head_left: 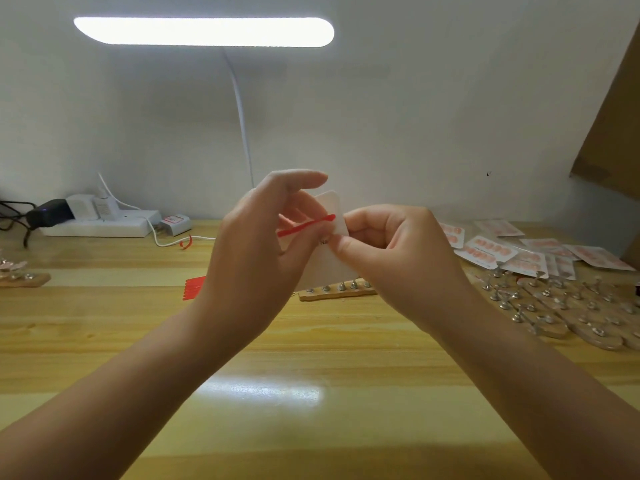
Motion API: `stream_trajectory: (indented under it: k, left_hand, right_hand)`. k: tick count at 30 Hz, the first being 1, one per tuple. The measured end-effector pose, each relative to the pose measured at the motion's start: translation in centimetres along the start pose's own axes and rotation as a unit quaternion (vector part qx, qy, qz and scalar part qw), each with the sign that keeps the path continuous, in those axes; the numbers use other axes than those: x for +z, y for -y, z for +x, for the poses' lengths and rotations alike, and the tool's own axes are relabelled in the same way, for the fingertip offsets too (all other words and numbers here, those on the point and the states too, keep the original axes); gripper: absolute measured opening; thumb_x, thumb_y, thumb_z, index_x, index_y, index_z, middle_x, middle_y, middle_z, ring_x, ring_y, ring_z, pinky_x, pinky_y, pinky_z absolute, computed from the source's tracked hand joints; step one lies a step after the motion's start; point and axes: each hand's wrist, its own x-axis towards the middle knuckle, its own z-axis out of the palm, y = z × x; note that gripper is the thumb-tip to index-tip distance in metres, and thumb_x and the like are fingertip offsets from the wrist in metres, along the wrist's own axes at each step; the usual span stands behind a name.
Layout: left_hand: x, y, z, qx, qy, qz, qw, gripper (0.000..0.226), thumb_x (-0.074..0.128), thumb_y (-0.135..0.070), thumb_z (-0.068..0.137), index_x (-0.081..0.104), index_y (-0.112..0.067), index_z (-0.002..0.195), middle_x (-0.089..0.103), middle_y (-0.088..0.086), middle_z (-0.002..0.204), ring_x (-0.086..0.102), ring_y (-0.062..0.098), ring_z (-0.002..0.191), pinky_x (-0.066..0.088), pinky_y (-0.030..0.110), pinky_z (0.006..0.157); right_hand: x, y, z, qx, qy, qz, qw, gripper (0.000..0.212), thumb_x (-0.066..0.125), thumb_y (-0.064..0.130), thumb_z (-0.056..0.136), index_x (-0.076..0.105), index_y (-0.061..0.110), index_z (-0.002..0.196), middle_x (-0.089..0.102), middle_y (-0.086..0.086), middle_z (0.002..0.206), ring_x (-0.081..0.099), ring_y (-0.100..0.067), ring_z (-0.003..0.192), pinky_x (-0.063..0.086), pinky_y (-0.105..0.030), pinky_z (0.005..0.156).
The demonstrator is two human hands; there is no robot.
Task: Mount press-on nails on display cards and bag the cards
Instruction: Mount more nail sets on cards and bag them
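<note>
Both hands, left hand (266,233) and right hand (391,251), pinch a white card (334,209) bearing red strip (306,226).

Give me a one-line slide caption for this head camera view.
Both hands hold a white card with a red strip above the desk.

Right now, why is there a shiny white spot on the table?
Head view: the long lamp overhead mirrors off the glossy table as glare; the lamp itself is blown out white; the bagged cards at the right edge look soft and stretched.
</note>
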Motion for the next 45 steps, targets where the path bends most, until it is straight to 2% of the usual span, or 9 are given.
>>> stream_trajectory:
  k: [7,13,20,25,29,31,34,38,45]
  left_hand:
    - [-0.3,0.0,0.1,0.021,-0.001,-0.025,0.999,0.041,0.072,-0.008,0.083,0.055,-0.024,0.116,0.064,-0.013,0.087,0.061,0.004,0.078,0.043,0.006,0.069]
    - [-0.4,0.1,0.2,0.063,0.013,0.004,0.998,0.050,0.071,-0.009,0.082,0.047,-0.023,0.124,0.059,-0.019,0.088,0.058,-0.002,0.078,0.043,0.006,0.070]
    - [0.0,0.9,-0.3,0.048,0.023,0.011,0.999,0.042,0.069,-0.008,0.085,0.051,-0.029,0.117,0.061,-0.018,0.089,0.055,0.013,0.073,0.047,0.021,0.072]
    - [0.2,1.1,-0.4,0.048,0.018,0.032,0.998,0.040,0.068,-0.006,0.086,0.050,-0.031,0.110,0.058,-0.022,0.089,0.050,0.014,0.069,0.041,0.014,0.068]
    - [0.2,1.1,-0.5,0.071,0.021,0.047,0.996,0.036,0.066,-0.006,0.084,0.049,-0.031,0.104,0.055,-0.021,0.088,0.047,0.011,0.067,0.037,0.008,0.068]
    - [0.3,1.1,-0.6,0.086,0.014,0.055,0.995,0.037,0.065,-0.007,0.084,0.048,-0.030,0.106,0.053,-0.023,0.088,0.046,0.008,0.068,0.036,0.008,0.069]
    - [0.4,1.1,-0.6,0.103,-0.010,0.042,0.994,0.042,0.069,-0.005,0.085,0.048,-0.025,0.114,0.057,-0.017,0.093,0.049,0.008,0.068,0.041,0.013,0.071]
    - [0.3,1.0,-0.6,0.106,0.004,0.031,0.994,0.045,0.069,-0.002,0.085,0.047,-0.022,0.120,0.061,-0.012,0.094,0.051,0.012,0.067,0.045,0.021,0.069]
    - [0.4,1.0,-0.6,0.097,-0.002,0.032,0.995,0.045,0.066,0.000,0.085,0.048,-0.021,0.120,0.057,-0.017,0.091,0.051,0.011,0.070,0.043,0.017,0.069]
  right_hand:
    - [-0.1,0.5,-0.2,-0.010,0.011,-0.008,1.000,0.014,0.064,0.005,0.087,0.075,0.013,0.085,0.073,0.001,0.067,0.063,-0.004,0.049,0.043,-0.012,0.044]
    - [-0.2,0.7,-0.2,-0.031,0.022,-0.064,0.997,0.014,0.064,0.009,0.088,0.076,0.017,0.085,0.073,0.004,0.068,0.067,-0.009,0.055,0.052,-0.020,0.049]
    - [0.0,0.2,-0.3,-0.017,0.014,-0.071,0.997,0.018,0.063,0.008,0.086,0.074,0.019,0.079,0.073,0.004,0.067,0.069,-0.012,0.058,0.054,-0.023,0.049]
    - [0.1,-0.2,0.0,0.025,0.021,-0.020,0.999,0.012,0.066,0.009,0.085,0.074,0.016,0.080,0.074,-0.002,0.070,0.072,-0.017,0.064,0.059,-0.034,0.060]
    - [-0.1,-0.1,0.1,0.053,0.032,0.047,0.997,0.008,0.069,0.012,0.085,0.074,0.007,0.081,0.073,-0.009,0.071,0.071,-0.016,0.061,0.053,-0.021,0.051]
    - [-0.2,-0.1,0.2,0.054,0.029,0.054,0.997,0.007,0.069,0.010,0.085,0.074,0.008,0.081,0.073,-0.010,0.071,0.070,-0.015,0.060,0.050,-0.019,0.051]
    - [-0.3,-0.1,0.3,0.043,0.023,0.040,0.998,0.008,0.070,0.013,0.085,0.074,0.010,0.080,0.073,-0.009,0.071,0.071,-0.019,0.063,0.053,-0.024,0.054]
    - [-0.2,-0.1,0.3,0.034,0.014,0.008,0.999,0.008,0.069,0.013,0.085,0.075,0.012,0.080,0.074,-0.010,0.073,0.072,-0.030,0.072,0.059,-0.048,0.068]
    - [-0.1,0.3,0.1,0.028,0.021,-0.004,0.999,0.010,0.067,0.013,0.087,0.074,0.010,0.080,0.073,-0.011,0.072,0.071,-0.030,0.071,0.059,-0.050,0.069]
